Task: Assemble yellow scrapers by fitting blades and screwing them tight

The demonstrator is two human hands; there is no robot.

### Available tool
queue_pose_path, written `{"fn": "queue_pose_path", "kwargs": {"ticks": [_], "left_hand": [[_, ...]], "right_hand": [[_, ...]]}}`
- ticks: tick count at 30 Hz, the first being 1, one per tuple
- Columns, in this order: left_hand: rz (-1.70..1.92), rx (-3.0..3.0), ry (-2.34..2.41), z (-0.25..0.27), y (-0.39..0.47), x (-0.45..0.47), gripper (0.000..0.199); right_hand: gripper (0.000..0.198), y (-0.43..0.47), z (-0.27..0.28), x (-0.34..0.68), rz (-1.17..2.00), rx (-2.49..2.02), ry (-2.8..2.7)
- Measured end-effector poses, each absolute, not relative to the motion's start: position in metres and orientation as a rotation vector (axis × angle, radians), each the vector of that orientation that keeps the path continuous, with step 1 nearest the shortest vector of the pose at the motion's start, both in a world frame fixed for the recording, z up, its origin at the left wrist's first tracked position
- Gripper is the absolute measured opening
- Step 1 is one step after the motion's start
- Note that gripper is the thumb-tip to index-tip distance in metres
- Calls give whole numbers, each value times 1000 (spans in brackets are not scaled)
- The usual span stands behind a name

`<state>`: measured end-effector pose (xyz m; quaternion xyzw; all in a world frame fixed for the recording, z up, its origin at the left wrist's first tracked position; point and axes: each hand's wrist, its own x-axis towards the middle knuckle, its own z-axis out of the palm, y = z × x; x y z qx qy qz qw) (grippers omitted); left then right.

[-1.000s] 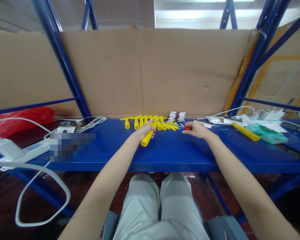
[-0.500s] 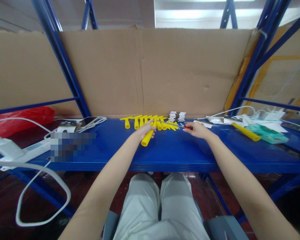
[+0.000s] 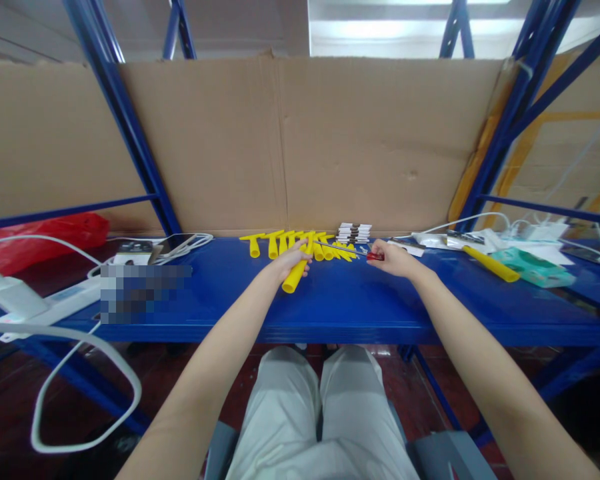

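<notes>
My left hand (image 3: pixel 291 261) is closed around a yellow plastic tube (image 3: pixel 295 277), its open round end tilted toward me. Between the fingers and thumb of my right hand (image 3: pixel 395 259) is the red handle of a screwdriver (image 3: pixel 375 256). Its long metal shaft points left and reaches the upper part of the held tube; the exact contact of the tip is too small to make out. Behind my left hand lies a row of yellow T-shaped tube pieces (image 3: pixel 255 248). Small yellow pieces (image 3: pixel 347 253) and tiny metal bits lie between my hands.
A stack of black-and-white pieces (image 3: pixel 354 233) stands before the cardboard wall (image 3: pixel 370 147). To the right lie another yellow tube (image 3: pixel 492 264), a green packet (image 3: pixel 535 267) and cables. On the left are a white power strip (image 3: pixel 63 308), a red bag (image 3: pixel 45 233) and cords.
The fingers of my right hand have shifted slightly on the screwdriver handle, showing more of its red. My left hand and the yellow tube stay where they were.
</notes>
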<state>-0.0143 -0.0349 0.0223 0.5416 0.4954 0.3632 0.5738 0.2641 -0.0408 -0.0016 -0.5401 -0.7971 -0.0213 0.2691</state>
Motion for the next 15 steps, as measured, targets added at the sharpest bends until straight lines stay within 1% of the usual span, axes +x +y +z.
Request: {"fn": "queue_pose_path", "kwargs": {"ticks": [7, 15], "left_hand": [[851, 1272, 1154, 23, -35, -14, 69], [856, 1295, 1152, 20, -32, -16, 66]], "right_hand": [[11, -45, 1, 263, -130, -1450, -2188], [12, -46, 1, 260, 7, -1425, -2242]]}}
